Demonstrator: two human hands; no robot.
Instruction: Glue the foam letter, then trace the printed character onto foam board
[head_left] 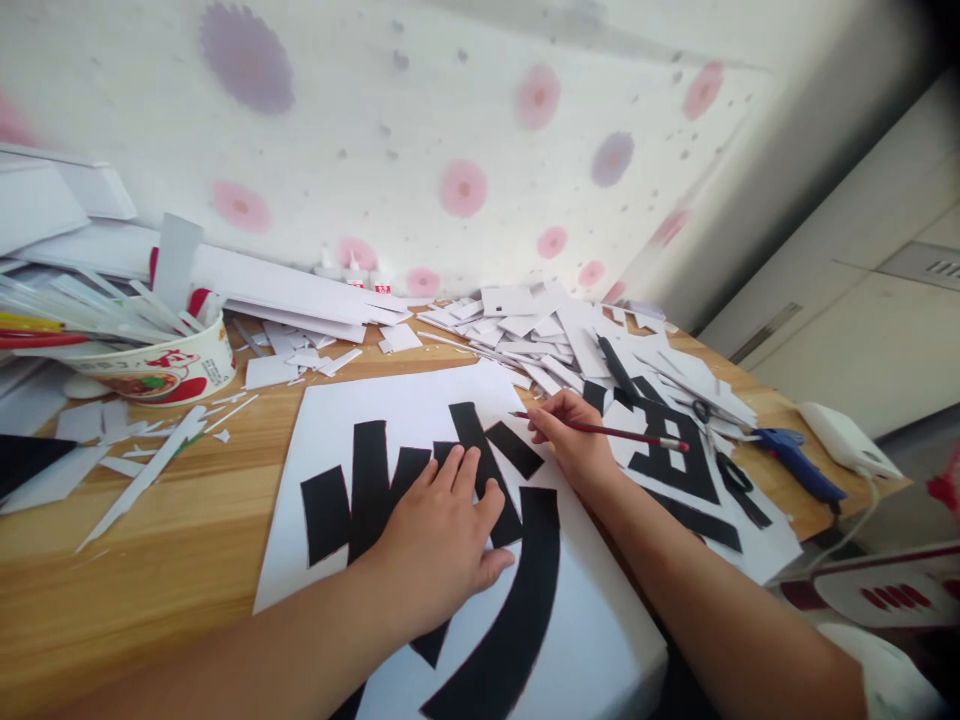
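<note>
My left hand (450, 520) lies flat with its fingers apart, pressing on black cut-out strokes that rest on a large white board (300, 410). A curved black piece (517, 610) lies to the right of its thumb. In my right hand (574, 440) is a dark red pencil (630, 434), held between thumb and fingers with its tip pointing left. Just below that tip sits a short black piece (515, 450). A long slanted black piece (487, 470) runs between my hands. Other black strips, such as the one (326, 515) at the left, are partly hidden by my left hand and forearm.
White board scraps (525, 325) pile up at the back. A paper bowl (172, 370) with glue sticks stands at the left. To the right are more black cut-outs (675, 450), scissors (735, 475), a blue glue gun (802, 470) and a white box (847, 440). Small glue bottles (367, 275) stand by the wall.
</note>
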